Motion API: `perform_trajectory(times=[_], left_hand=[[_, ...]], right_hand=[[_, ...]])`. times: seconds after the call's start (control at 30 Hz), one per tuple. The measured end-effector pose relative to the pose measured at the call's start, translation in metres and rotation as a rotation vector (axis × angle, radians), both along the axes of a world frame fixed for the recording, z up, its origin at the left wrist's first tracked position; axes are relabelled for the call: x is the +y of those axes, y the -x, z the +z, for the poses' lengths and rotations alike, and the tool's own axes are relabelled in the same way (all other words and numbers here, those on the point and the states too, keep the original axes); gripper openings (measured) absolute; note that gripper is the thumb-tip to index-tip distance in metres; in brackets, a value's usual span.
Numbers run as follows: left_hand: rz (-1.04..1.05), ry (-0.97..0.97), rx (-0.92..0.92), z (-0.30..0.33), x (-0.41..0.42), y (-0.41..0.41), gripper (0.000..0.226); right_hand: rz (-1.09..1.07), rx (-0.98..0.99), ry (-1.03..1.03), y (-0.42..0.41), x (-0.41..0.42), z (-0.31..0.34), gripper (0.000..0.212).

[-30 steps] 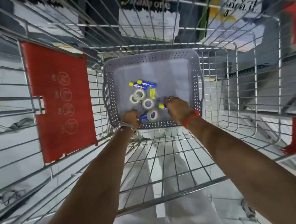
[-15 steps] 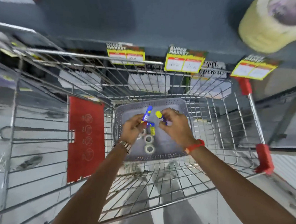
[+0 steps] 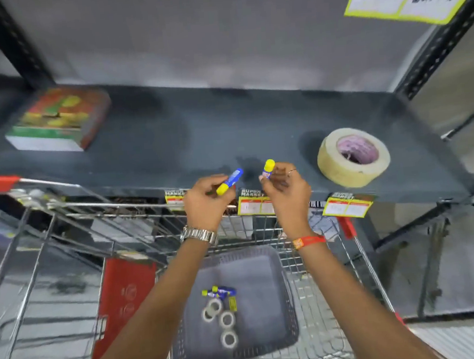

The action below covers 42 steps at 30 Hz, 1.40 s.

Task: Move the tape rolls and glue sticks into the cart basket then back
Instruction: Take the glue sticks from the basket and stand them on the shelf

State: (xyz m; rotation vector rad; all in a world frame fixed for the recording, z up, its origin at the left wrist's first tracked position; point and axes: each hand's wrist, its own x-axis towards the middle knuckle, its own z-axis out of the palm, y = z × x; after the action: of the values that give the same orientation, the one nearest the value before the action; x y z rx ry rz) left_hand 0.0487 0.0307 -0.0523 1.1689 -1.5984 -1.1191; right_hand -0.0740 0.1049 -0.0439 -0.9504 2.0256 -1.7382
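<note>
Head view: each hand's grip, left (image 3: 203, 201) and right (image 3: 286, 192), pinches a glue stick over the seemingly dark shelf (image 3: 226, 129).

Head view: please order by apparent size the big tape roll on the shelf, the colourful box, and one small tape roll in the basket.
1. colourful box
2. big tape roll
3. small tape roll, clearly smallest, although it lies nearer the camera.

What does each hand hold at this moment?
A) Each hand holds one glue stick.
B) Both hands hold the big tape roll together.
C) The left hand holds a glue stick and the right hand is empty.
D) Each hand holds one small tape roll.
A: the left hand holds a blue glue stick, and the right hand holds another glue stick, both raised at the shelf edge.
</note>
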Motion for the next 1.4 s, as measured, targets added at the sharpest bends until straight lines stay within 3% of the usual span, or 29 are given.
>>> perform_trajectory(times=[0.2, 0.53, 0.67, 0.87, 1.07, 1.23, 1.4], left_hand=[[-0.060, 0.039, -0.199, 0.017, -0.028, 0.045, 0.027], [-0.045, 0.042, -0.221, 0.022, -0.045, 0.073, 0.015], [-0.181, 0.054, -0.321, 0.013, -0.043, 0.075, 0.019], [-0.341, 0.322, -0.657, -0.003, -0.029, 0.065, 0.032], [-0.308, 0.376, -0.651, -0.008, -0.023, 0.063, 0.025], [-0.112, 0.515, -0.548, 0.002, -0.029, 0.061, 0.023], [-0.051, 0.362, -0.324, 0.024, -0.036, 0.063, 0.024]], right_hand=[[-0.126, 0.079, -0.095, 0.037, -0.035, 0.004, 0.017], [-0.103, 0.081, -0.175, 0.055, -0.056, -0.006, 0.019], [-0.093, 0.057, -0.165, 0.055, -0.061, -0.008, 0.022], [-0.098, 0.064, -0.172, 0.054, -0.062, -0.014, 0.024], [-0.099, 0.080, -0.186, 0.055, -0.062, -0.013, 0.022], [-0.089, 0.057, -0.189, 0.056, -0.062, -0.013, 0.024], [-0.097, 0.012, -0.200, 0.057, -0.064, -0.010, 0.024]])
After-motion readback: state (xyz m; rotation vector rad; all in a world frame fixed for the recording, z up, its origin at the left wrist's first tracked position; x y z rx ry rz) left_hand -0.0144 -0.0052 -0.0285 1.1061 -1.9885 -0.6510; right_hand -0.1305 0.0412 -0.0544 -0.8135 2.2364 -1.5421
